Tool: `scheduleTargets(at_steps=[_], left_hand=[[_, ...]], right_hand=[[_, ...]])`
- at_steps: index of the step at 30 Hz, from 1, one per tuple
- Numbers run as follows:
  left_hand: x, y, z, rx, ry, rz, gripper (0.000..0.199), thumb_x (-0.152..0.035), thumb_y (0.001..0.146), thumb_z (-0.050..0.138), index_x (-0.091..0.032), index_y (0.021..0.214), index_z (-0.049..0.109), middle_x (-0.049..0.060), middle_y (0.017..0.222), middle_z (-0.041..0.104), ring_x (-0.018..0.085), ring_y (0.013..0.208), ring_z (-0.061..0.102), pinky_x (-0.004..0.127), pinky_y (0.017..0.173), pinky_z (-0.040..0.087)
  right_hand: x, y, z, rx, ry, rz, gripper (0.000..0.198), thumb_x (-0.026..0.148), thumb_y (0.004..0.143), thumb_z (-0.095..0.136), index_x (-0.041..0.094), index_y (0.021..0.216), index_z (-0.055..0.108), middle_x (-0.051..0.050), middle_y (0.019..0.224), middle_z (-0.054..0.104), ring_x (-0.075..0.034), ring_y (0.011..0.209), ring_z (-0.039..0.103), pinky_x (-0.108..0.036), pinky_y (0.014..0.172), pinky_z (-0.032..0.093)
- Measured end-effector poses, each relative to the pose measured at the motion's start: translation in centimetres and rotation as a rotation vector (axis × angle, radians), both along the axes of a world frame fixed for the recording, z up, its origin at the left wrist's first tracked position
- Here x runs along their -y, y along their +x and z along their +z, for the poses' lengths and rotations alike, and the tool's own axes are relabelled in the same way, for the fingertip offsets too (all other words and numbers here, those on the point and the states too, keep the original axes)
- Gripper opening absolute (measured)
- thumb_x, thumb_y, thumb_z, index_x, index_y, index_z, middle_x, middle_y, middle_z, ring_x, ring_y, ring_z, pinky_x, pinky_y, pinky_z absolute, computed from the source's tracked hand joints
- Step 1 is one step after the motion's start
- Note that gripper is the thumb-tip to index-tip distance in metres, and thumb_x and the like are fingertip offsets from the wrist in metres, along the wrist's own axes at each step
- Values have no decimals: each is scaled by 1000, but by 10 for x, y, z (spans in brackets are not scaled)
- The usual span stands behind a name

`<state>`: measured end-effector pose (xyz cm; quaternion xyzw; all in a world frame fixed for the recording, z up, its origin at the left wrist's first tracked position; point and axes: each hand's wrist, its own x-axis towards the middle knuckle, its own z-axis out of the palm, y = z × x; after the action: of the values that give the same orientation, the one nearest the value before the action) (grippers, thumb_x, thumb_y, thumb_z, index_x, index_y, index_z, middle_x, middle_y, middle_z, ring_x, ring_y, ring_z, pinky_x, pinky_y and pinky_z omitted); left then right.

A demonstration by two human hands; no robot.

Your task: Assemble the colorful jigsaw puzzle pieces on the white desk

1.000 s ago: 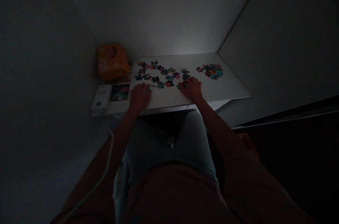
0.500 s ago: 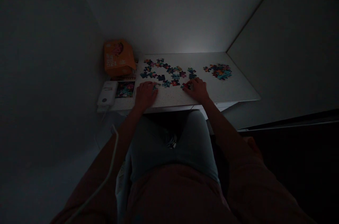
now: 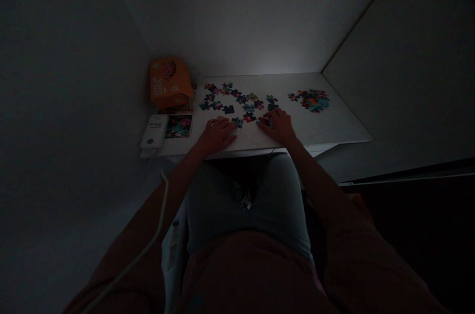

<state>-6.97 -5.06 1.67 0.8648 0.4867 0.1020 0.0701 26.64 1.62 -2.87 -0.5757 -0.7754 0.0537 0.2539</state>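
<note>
Both bare hands work low over a white bench [image 3: 304, 130], its surface scattered with jigsaw pieces in the dim light. The left hand [image 3: 217, 136] lies near the front edge, palm down, its grip released: the fingers stretch out loosely and the thumb stands apart from them. Its fingertips reach a teal piece [image 3: 238, 123], while a pale piece [image 3: 222, 117] shows just behind the knuckles. The right hand [image 3: 280, 127] is bent over a red and dark piece [image 3: 263, 121], with thumb and fingers on either side of it; in this gloom I cannot tell whether that grip is pinching the piece or only resting around it.

Between the two hands lies a red piece [image 3: 249, 117], just beside the teal one. Farther back, a loose cluster of pieces [image 3: 249, 102] spreads across the left half of the bench, and a dark piece [image 3: 272, 107] sits just beyond the right hand's fingers. A heaped pile of pieces [image 3: 315, 100] is well to the right.

On the far left stands an orange box [image 3: 168, 83] — nearer the person are a colourful picture card [image 3: 178, 126] and, beside it, a white device [image 3: 154, 130].
</note>
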Motion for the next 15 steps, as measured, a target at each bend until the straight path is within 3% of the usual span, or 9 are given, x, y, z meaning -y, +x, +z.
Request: scheduleTargets(at_steps=[3,7,11,15], left_hand=[[2,0,0,13,12,-19,70,-56,122,42,-23,182,54,19,176,70,35,167,59,58,146,34],[1,1,1,20,31,118,94,-68,115,58,-16,190,36,26,184,57,41,174,49,62,145,33],[0,11,0,32,15,150,85,-74,112,62,-22,180,56,25,181,59,44,172,48,67,145,31],[-2,31,-4,171,55,319,71,-79,106,70,-29,157,77,21,167,68,45,162,55,71,142,36]], right_hand=[[0,0,1,7,-2,1,53,61,106,72,22,140,83,-24,150,75,-47,141,65,-68,124,51],[1,-2,3,25,-8,-9,53,60,106,73,21,142,82,-24,151,73,-47,142,65,-67,124,51],[1,-2,3,40,-5,-5,54,61,107,74,20,141,82,-25,150,73,-46,141,65,-65,124,52],[0,-1,3,42,13,6,54,65,106,77,22,137,83,-24,150,74,-46,141,65,-65,123,52]])
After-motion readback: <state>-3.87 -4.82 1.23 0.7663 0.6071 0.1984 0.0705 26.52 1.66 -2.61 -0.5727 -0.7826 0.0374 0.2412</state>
